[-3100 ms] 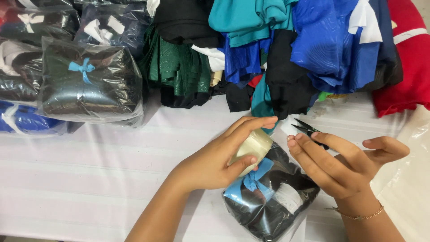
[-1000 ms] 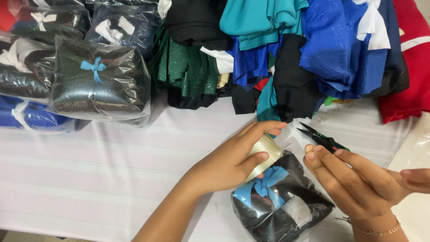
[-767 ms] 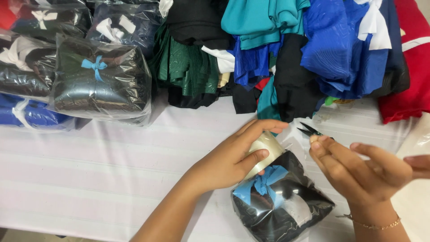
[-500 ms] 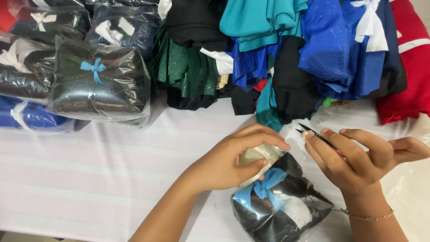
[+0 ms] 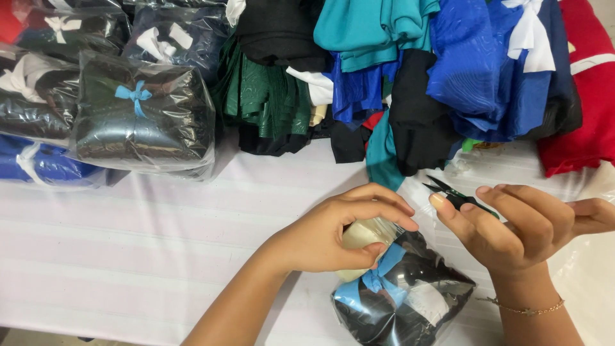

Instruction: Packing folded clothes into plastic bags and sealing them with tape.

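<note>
Moved: right hand (image 5: 512, 227) has drawn in toward the tape roll (image 5: 364, 236), black snips (image 5: 456, 195) pinched in it. Desk (image 5: 128, 256), white cloth. Heaped folded garments (image 5: 410, 70) behind. Clear-wrapped black bundle (image 5: 410, 301), blue bow, lies at the near edge. Left hand (image 5: 333, 234) closed over the roll, atop the bundle.

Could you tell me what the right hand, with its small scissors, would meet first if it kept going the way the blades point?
Probably the teal cloth hanging off the clothes pile, though depth is unclear; the scissors in the right hand aim up-left.
</note>
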